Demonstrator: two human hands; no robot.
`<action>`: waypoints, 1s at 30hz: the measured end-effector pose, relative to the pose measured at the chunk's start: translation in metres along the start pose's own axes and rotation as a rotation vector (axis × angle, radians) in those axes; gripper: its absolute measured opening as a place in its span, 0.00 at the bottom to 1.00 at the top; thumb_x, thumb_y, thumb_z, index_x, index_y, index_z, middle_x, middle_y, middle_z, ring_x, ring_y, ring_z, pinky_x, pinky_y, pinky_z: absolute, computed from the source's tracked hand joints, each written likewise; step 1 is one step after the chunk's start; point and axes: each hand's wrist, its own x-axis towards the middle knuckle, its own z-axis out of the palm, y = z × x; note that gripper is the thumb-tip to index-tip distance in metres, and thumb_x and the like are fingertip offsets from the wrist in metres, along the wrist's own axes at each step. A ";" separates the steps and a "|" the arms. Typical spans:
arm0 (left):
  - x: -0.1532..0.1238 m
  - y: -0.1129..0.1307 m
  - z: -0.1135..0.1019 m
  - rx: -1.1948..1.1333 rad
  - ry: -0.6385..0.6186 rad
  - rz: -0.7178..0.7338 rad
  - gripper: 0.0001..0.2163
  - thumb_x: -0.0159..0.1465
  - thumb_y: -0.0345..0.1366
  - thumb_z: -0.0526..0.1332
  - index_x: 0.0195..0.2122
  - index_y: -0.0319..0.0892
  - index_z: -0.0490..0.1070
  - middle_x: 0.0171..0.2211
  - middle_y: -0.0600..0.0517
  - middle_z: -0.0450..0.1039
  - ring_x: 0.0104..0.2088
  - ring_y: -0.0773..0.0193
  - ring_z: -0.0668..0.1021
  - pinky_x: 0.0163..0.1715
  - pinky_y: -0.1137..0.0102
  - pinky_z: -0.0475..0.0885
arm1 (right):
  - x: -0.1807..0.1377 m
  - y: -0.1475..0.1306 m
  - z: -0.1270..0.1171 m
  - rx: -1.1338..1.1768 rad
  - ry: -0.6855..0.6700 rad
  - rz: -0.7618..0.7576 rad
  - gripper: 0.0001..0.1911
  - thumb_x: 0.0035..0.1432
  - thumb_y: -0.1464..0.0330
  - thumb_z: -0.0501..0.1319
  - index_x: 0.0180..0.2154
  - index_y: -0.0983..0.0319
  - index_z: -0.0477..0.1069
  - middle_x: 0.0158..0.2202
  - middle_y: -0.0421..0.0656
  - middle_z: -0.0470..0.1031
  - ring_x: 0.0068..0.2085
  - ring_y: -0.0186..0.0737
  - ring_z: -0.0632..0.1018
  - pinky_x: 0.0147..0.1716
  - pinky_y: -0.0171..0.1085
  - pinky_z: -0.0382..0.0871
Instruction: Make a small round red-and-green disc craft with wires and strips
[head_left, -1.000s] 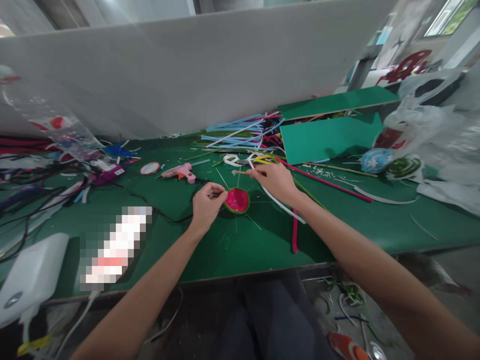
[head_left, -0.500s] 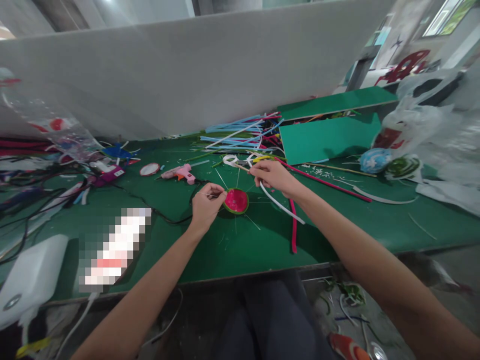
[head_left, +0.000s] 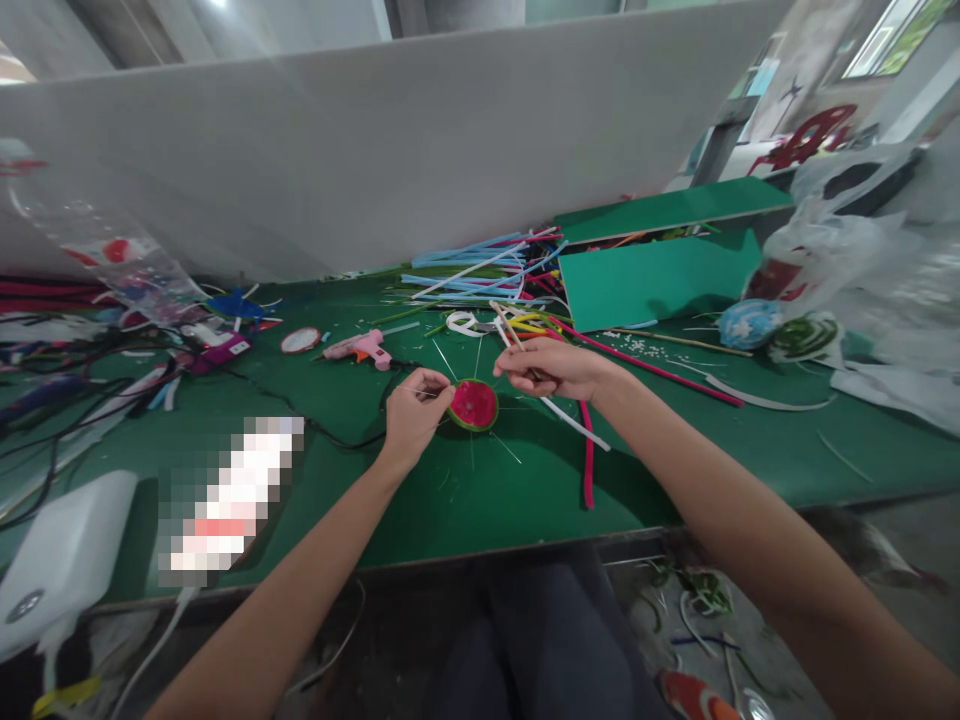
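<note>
While my left hand (head_left: 412, 415) pinches the left rim of a round red, green-edged disc (head_left: 474, 403) midway between the worktop's (head_left: 480, 510) front and rear edges, my right hand (head_left: 551, 368) grasps a thin pale wooden stick (head_left: 507, 325). A stray wrist could, I judge, bend the fine radiating wires (head_left: 506, 448). Towards the rear edge: right, translucent white plastic bag (head_left: 836, 245), dark-red item (head_left: 780, 274) inside; left, clear plastic bottle (head_left: 112, 240), contents indeterminable.

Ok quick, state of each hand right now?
Left hand: pinched closed at the edge of the green-rimmed red disc; exact grip unclear.
Right hand: closed, holding a thin wooden stick.
</note>
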 end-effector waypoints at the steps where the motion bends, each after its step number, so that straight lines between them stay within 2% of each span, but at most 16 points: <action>1: 0.000 0.000 0.000 -0.002 -0.002 0.000 0.04 0.51 0.34 0.63 0.27 0.41 0.70 0.26 0.53 0.73 0.27 0.66 0.75 0.28 0.72 0.69 | 0.000 0.000 0.000 0.006 0.000 0.004 0.07 0.60 0.69 0.56 0.31 0.65 0.68 0.17 0.35 0.62 0.16 0.23 0.57 0.11 0.24 0.44; 5: -0.001 0.002 0.000 0.008 -0.001 -0.001 0.03 0.51 0.34 0.62 0.26 0.41 0.70 0.25 0.53 0.73 0.27 0.66 0.75 0.28 0.72 0.69 | -0.001 -0.001 0.000 0.005 -0.040 -0.003 0.04 0.59 0.70 0.57 0.31 0.64 0.65 0.17 0.34 0.63 0.16 0.23 0.57 0.11 0.24 0.44; 9: 0.000 0.003 0.000 0.021 0.001 -0.008 0.03 0.51 0.34 0.63 0.27 0.41 0.70 0.25 0.53 0.73 0.27 0.65 0.75 0.28 0.72 0.69 | 0.000 0.000 0.000 -0.016 -0.094 -0.017 0.06 0.57 0.72 0.57 0.28 0.63 0.61 0.16 0.33 0.63 0.14 0.22 0.55 0.11 0.24 0.43; 19: 0.000 0.003 0.000 0.018 -0.002 -0.011 0.03 0.50 0.33 0.62 0.27 0.41 0.70 0.25 0.53 0.74 0.26 0.66 0.75 0.27 0.72 0.69 | 0.001 0.002 0.002 -0.083 -0.052 -0.020 0.04 0.53 0.76 0.53 0.32 0.61 0.61 0.13 0.33 0.64 0.12 0.24 0.55 0.10 0.25 0.41; 26: 0.000 0.003 0.000 0.016 -0.006 -0.008 0.03 0.51 0.33 0.62 0.27 0.41 0.70 0.25 0.53 0.73 0.26 0.66 0.74 0.27 0.72 0.69 | 0.001 0.002 0.001 -0.150 -0.029 -0.023 0.05 0.54 0.69 0.58 0.31 0.60 0.60 0.15 0.33 0.64 0.14 0.25 0.58 0.11 0.26 0.42; 30: 0.000 0.004 0.000 0.019 -0.004 -0.016 0.03 0.51 0.33 0.62 0.27 0.41 0.70 0.25 0.53 0.73 0.27 0.66 0.74 0.28 0.72 0.69 | 0.000 0.002 0.003 -0.160 -0.016 -0.028 0.04 0.53 0.73 0.54 0.29 0.60 0.59 0.14 0.33 0.61 0.14 0.25 0.55 0.11 0.27 0.41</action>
